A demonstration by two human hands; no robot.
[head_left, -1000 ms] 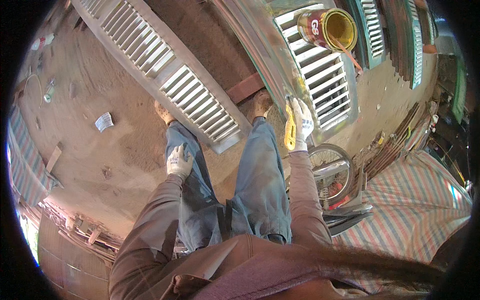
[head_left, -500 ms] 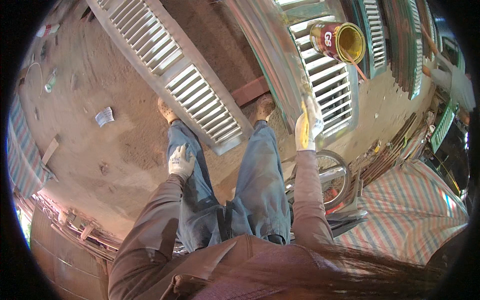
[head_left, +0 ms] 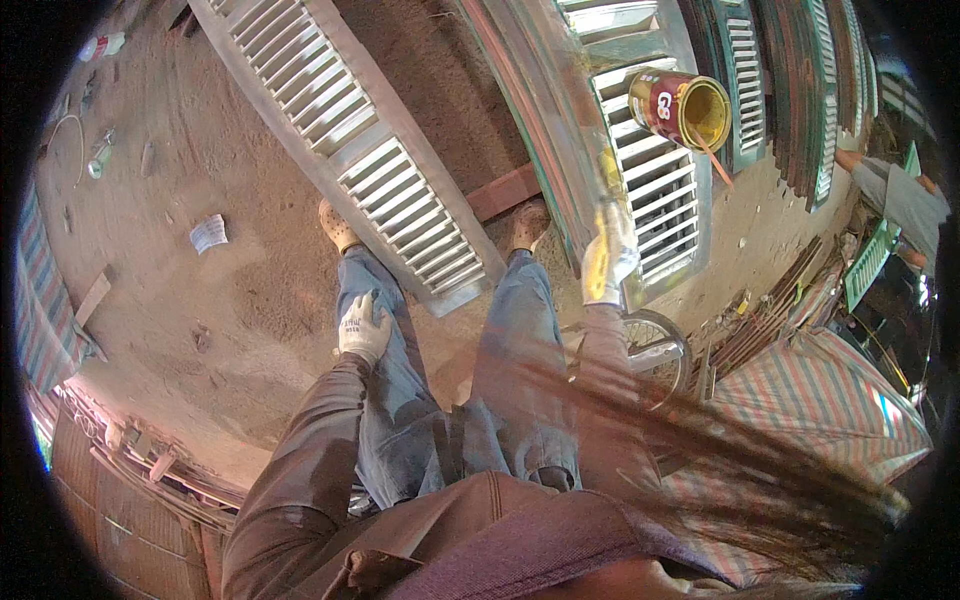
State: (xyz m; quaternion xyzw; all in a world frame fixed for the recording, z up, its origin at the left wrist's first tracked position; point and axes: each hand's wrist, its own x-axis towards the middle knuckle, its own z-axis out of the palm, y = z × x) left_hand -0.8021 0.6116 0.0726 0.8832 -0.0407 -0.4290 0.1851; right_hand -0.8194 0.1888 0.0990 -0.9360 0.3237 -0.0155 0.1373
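Observation:
My right hand (head_left: 608, 262), in a white glove with yellow on it, is closed around a yellow-handled paintbrush (head_left: 597, 268); the brush's far end is blurred. It is beside the edge of a stack of dark wooden frames (head_left: 560, 165) and a slatted shutter (head_left: 668, 278). On that shutter stands a maroon and gold paint can (head_left: 664, 103), with a thin reddish stick (head_left: 717, 168) leaning out of its mouth. My left hand (head_left: 364, 328), also gloved in white, lies on my left leg with its fingers laid over the jeans and nothing in it.
A grey slatted shutter (head_left: 352, 160) lies at an angle before my feet. More green-edged shutters (head_left: 745, 80) stand at the right, where another person's arm (head_left: 895, 190) shows. Behind my right arm are a wheel (head_left: 655, 345) and a striped sheet (head_left: 790, 400). Paper (head_left: 209, 234) lies on the dirt floor.
My right hand has shifted slightly nearer and left along the frame edge. My left hand stays on my leg. Loose dark strands now sweep across my right forearm. The other person's arm has moved.

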